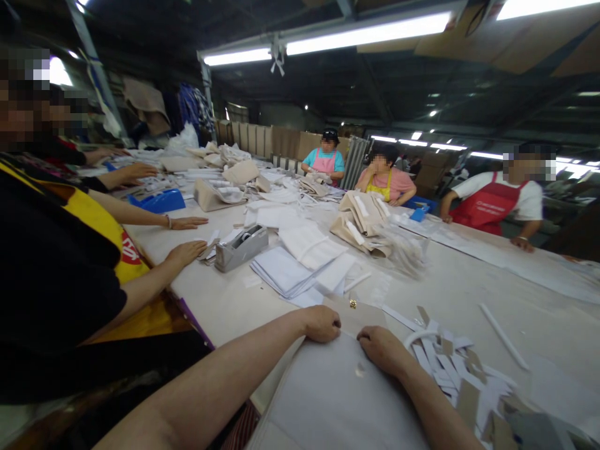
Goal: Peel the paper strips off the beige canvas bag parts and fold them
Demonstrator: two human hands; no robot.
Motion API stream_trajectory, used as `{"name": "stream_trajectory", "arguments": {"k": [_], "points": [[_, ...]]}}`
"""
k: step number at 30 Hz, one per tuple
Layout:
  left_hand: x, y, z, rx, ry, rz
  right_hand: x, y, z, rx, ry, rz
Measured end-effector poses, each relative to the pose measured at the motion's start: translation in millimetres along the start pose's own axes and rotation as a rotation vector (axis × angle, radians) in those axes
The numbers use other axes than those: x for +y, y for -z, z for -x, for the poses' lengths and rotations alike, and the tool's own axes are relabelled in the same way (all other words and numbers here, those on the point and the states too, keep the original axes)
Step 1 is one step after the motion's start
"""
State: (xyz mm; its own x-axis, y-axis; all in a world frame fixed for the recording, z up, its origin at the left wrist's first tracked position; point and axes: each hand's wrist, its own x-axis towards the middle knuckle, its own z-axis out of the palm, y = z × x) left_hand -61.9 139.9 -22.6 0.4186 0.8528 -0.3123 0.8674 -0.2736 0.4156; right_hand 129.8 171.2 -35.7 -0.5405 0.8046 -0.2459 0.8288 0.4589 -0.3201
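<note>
A flat, pale bag-like piece lies in front of me at the near table edge, its surface looking smooth and whitish. Beyond my hands its beige far end shows, with a small gold clasp on it. My left hand is closed at the left side of this piece, fingers curled in. On the right, my right hand has its fingers bent down onto the same piece, with a gap between the two hands. The fingertips of both hands are partly hidden.
White sheets and a grey tape dispenser lie ahead. Cut strips and a white rod are at right. Beige bags are piled further back. Co-workers' hands reach in at left; several people stand across the table.
</note>
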Motion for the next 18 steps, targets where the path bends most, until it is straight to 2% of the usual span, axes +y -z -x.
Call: {"name": "stream_trajectory", "arguments": {"k": [7,13,18], "points": [[7,5.2,2,-0.05,-0.013,-0.039,-2,-3,4,0.016,-0.035,0.061],[2,11.0,-9,-0.149,0.057,-0.034,-5,-3,8,0.021,-0.047,0.048],[-1,13.5,-8,-0.172,0.118,-0.028,-4,-5,7,0.03,-0.048,0.046]]}}
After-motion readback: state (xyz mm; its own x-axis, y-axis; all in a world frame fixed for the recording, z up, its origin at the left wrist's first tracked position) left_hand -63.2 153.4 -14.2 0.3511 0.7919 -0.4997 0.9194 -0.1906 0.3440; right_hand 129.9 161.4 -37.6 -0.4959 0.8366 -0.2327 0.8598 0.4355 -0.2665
